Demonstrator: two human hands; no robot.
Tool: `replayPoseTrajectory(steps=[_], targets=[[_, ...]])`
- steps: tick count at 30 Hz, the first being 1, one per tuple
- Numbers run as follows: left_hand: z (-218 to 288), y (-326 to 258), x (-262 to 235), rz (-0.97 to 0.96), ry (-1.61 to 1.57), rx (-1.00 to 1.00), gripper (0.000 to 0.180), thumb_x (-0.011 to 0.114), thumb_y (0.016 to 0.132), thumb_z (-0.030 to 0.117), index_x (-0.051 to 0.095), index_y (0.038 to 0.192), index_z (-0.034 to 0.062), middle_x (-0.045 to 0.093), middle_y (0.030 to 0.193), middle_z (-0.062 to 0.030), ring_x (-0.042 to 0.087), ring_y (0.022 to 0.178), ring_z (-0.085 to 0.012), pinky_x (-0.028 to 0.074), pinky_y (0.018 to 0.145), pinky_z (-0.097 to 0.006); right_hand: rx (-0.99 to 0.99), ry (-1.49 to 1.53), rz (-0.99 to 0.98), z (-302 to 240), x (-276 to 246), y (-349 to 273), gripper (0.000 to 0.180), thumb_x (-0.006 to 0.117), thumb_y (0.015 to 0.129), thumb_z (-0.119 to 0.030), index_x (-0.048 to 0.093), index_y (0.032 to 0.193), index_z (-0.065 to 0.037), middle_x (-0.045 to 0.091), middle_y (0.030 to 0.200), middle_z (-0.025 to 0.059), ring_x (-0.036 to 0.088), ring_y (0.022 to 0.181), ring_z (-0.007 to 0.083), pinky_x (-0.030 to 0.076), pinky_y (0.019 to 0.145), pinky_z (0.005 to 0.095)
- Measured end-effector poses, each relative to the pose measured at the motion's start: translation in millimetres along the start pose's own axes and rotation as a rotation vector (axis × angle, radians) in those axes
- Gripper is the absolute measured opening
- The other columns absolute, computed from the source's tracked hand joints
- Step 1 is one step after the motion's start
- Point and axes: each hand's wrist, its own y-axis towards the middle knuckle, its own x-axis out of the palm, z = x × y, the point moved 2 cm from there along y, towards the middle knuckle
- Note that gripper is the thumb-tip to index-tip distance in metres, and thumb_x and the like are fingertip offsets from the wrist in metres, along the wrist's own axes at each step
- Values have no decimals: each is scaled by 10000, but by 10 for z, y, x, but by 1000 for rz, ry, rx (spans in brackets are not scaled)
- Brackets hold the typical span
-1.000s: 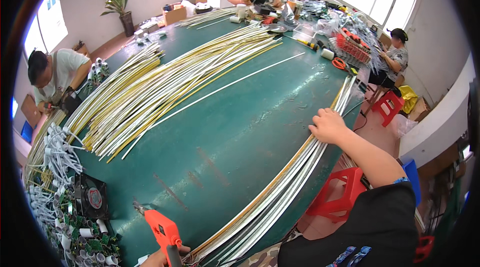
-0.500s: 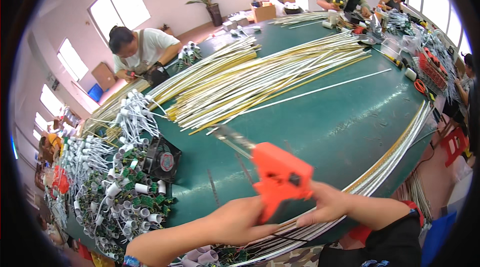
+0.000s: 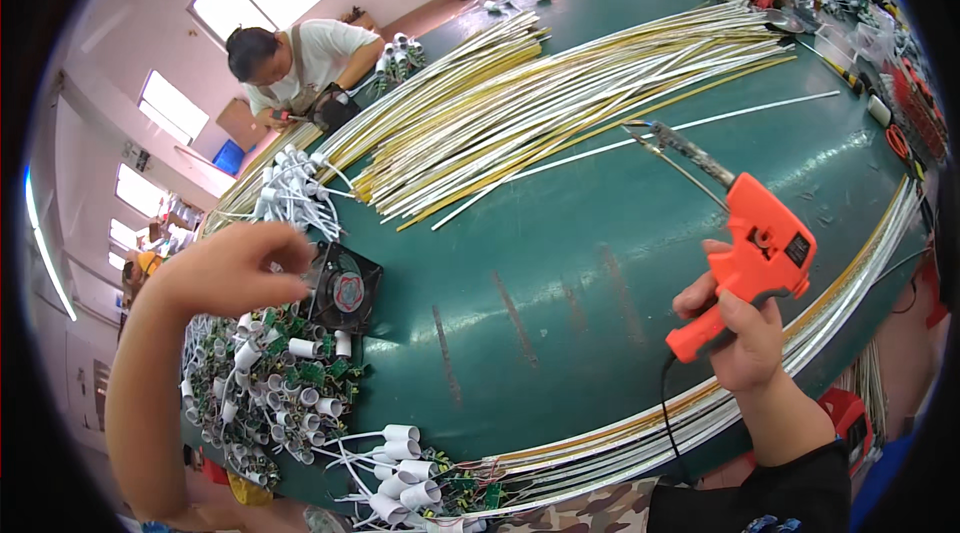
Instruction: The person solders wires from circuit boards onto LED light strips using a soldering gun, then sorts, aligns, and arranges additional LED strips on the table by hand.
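An orange soldering gun [image 3: 765, 238] is gripped by its handle in my right hand [image 3: 750, 338]. Its metal tip [image 3: 645, 130] and thin feed tube point up and left over the table, and a black cord hangs from the handle. On the left, my left hand [image 3: 235, 268] is raised over the pile of white lamp sockets with green circuit boards [image 3: 265, 393]. Its fingers are bent, with a gap between thumb and forefinger and nothing visible in them. Beside it stands a small black fan [image 3: 347, 290]. Along the near edge lies a bundle of long thin strips [image 3: 720, 388].
Long white and yellow strips [image 3: 560, 123] cover the far middle of the green table [image 3: 540, 333]. More sockets with white wires [image 3: 400, 473] lie close to me. A co-worker [image 3: 300, 73] sits across at the left. Orange scissors [image 3: 897, 141] lie at the right edge.
The soldering gun has moved right and up in my right hand. My left hand has come away from beside it, swinging left and up over the sockets. The view has shifted too.
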Motion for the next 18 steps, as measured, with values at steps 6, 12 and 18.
replayPoseTrajectory(steps=[6, 12, 18], targets=[[8, 1583, 921, 164, 294, 287, 749, 749, 782, 354, 466, 1356, -35, 520, 1341, -241, 504, 1258, -367, 410, 1072, -402, -7, 15, 42, 27, -84, 15, 550, 604, 850, -137, 429, 1345, 26, 665, 892, 105, 654, 878, 226, 523, 845, 402], [-61, 2565, 1276, 289, 296, 139, 643, 691, 737, 250, 500, 1271, -52, 534, 1274, -295, 518, 1221, -392, 432, 1043, -425, -40, 25, 17, 10, -106, 37, 516, 593, 861, -101, 436, 1340, 11, 663, 904, 110, 648, 906, 227, 517, 862, 409], [11, 2643, 1222, 201, 308, 121, 384, 629, 743, 161, 577, 1085, -5, 615, 1178, -235, 613, 1065, -376, 507, 902, -439, -2, 20, 48, 9, -137, 57, 519, 588, 878, -108, 417, 1352, 14, 657, 914, 105, 640, 914, 220, 503, 880, 408]])
